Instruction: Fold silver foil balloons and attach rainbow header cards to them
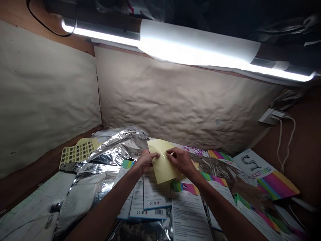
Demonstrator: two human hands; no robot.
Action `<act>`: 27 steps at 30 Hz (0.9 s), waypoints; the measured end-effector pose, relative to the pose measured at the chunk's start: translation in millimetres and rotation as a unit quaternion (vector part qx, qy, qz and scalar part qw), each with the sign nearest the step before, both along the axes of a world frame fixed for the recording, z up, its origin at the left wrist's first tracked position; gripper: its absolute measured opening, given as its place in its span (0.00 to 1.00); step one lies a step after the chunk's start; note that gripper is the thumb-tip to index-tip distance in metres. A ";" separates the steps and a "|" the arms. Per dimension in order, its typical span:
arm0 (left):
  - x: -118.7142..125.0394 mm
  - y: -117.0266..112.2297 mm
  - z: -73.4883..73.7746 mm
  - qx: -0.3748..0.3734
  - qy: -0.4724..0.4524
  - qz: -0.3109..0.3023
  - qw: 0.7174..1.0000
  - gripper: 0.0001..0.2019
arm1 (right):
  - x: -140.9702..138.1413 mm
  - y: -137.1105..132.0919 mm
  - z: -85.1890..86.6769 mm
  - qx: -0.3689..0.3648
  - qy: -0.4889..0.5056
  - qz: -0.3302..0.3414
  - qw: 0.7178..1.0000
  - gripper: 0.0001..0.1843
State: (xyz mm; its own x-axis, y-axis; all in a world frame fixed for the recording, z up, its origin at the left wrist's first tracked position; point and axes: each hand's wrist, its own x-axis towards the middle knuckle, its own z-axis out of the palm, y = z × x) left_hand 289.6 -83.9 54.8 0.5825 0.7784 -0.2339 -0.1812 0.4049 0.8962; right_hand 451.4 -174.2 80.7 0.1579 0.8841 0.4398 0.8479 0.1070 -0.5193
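over on the far left there's a yellow sticker sheet (79, 152) printed with rows of small black labels, lying by crinkled silver foil bags (116, 147). moving right, the left hand (145, 160) has a narrow pinch on the left edge of a pale yellow sheet (162, 165), held up just above the pile. its long axis runs away from the person, top end leaning left, bottom end swinging right. now the right hand (181, 162) comes in tight, fingertips (168, 151) pressed on the sheet's upper right area, also a narrow hold. the bottom edge overhangs printed leaflets (155, 195), and the top edge sits over the foil, with room up to the paper-lined wall (175, 107). further right, rainbow-striped balloon packets (271, 175) lie fanned out.
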 end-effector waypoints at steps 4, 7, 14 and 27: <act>5.1 -6.5 -8.0 -0.014 -0.002 -0.017 1.000 0.17 | -17.0 -12.0 -19.4 0.001 0.049 0.006 0.999 0.10; 9.3 -12.6 -10.7 -0.011 0.000 -0.019 1.000 0.18 | -17.3 -16.9 -21.5 0.014 0.080 0.001 0.997 0.10; 16.4 -22.1 -14.7 0.022 -0.004 -0.004 1.000 0.22 | -20.1 -24.0 -16.9 0.036 0.127 0.000 0.991 0.10; 16.6 -28.2 -16.0 0.133 0.026 -0.045 0.990 0.15 | -12.5 -34.3 -10.8 0.025 0.089 -0.100 0.991 0.07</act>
State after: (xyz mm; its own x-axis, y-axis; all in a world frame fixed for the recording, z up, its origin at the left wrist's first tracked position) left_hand 306.2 -112.1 38.8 0.6455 0.7615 -0.0588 -0.1062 0.1657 0.9804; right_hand 438.9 -208.5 69.9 0.4065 0.8050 0.4321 0.7505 -0.0245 -0.6604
